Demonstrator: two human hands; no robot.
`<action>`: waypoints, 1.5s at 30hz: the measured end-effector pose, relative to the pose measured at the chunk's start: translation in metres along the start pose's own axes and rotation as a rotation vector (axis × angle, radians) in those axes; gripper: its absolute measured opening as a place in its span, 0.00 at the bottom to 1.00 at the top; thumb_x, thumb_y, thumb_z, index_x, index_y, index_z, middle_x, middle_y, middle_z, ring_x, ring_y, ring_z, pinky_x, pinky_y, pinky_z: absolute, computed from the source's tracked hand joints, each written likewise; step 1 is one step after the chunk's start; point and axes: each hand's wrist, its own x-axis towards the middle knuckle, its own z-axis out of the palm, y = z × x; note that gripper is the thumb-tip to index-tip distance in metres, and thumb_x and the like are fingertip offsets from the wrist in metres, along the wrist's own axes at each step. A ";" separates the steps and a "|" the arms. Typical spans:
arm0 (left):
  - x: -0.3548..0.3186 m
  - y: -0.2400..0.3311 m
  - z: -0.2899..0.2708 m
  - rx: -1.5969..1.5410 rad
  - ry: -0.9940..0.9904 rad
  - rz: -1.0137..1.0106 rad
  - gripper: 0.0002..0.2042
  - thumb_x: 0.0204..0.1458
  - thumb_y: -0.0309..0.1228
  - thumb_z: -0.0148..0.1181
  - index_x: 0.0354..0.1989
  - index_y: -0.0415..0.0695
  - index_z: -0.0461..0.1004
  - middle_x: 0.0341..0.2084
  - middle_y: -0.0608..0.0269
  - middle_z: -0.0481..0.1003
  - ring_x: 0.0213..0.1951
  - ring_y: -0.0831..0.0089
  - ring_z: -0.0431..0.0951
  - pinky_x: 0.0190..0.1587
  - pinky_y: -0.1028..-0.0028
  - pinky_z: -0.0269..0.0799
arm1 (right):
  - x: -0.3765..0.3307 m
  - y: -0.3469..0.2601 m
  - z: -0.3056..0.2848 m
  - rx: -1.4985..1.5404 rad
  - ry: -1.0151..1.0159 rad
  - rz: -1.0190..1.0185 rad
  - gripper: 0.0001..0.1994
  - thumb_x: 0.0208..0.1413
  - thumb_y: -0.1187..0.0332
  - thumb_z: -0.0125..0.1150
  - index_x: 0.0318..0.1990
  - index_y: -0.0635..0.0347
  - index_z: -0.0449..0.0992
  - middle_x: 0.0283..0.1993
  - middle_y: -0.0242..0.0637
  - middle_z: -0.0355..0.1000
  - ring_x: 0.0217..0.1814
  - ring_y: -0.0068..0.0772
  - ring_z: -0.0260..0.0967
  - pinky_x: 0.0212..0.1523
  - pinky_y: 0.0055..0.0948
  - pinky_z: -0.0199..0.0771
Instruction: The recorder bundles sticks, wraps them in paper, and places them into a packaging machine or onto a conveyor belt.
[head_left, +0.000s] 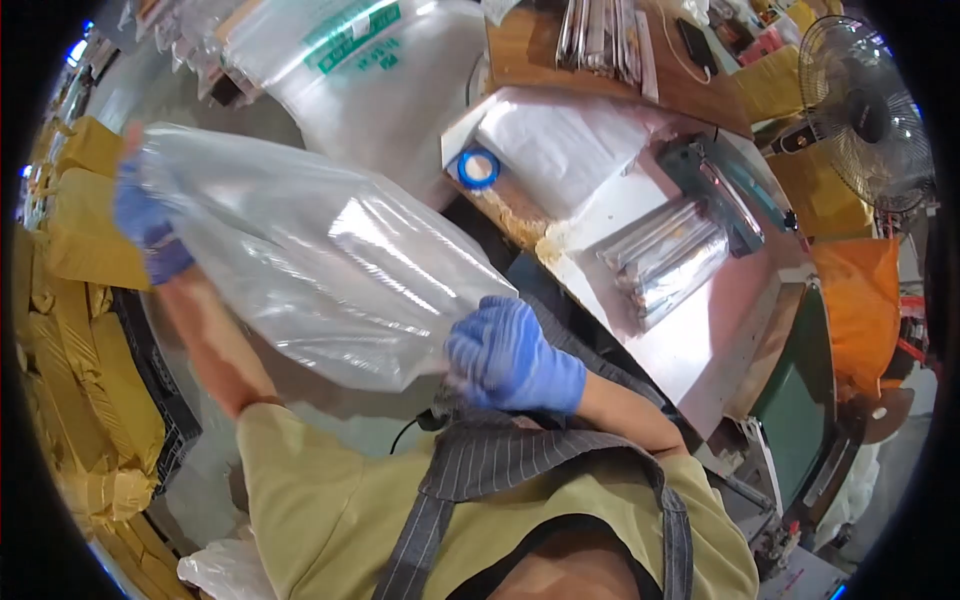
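Note:
A large clear plastic bag [330,250] stretches across in front of me, creased and shiny, puffed out in its middle. My right hand [515,355], in a blue glove, is closed in a fist round the bag's gathered near end, close to my chest. Out to the left, my left hand [148,222], also in a blue glove, grips the bag's far end at arm's length. Motion smears the left hand a little, and the bag partly covers its fingers. Nothing that I can make out is inside the bag.
At the right, a white worktable [690,350] bears flat silvery packs [670,255], a bag sealer [715,195], white plastic sheets [565,140] and a blue tape roll [478,168]. A fan [860,115] stands at the far right. Yellow wrapped bundles [85,350] line the left side.

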 end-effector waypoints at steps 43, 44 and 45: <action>-0.083 0.239 0.358 -0.375 -1.051 0.653 0.18 0.51 0.39 0.46 0.39 0.34 0.66 0.30 0.55 0.72 0.34 0.66 0.72 0.39 0.71 0.68 | -0.272 -0.120 -0.236 0.564 0.799 -0.521 0.10 0.53 0.66 0.46 0.32 0.65 0.69 0.36 0.47 0.66 0.32 0.38 0.67 0.34 0.28 0.65; -0.088 0.248 0.385 -0.394 -1.083 0.681 0.18 0.51 0.39 0.46 0.39 0.34 0.66 0.30 0.55 0.72 0.34 0.66 0.72 0.39 0.71 0.68 | -0.280 -0.131 -0.214 0.529 0.839 -0.541 0.10 0.53 0.66 0.46 0.32 0.65 0.69 0.36 0.47 0.66 0.32 0.37 0.67 0.33 0.28 0.65; -0.087 0.247 0.404 -0.390 -1.103 0.686 0.18 0.51 0.39 0.46 0.39 0.34 0.66 0.30 0.55 0.72 0.34 0.66 0.72 0.39 0.71 0.68 | -0.300 -0.152 -0.172 0.527 0.868 -0.556 0.10 0.53 0.66 0.45 0.31 0.65 0.70 0.36 0.47 0.66 0.32 0.37 0.67 0.33 0.28 0.65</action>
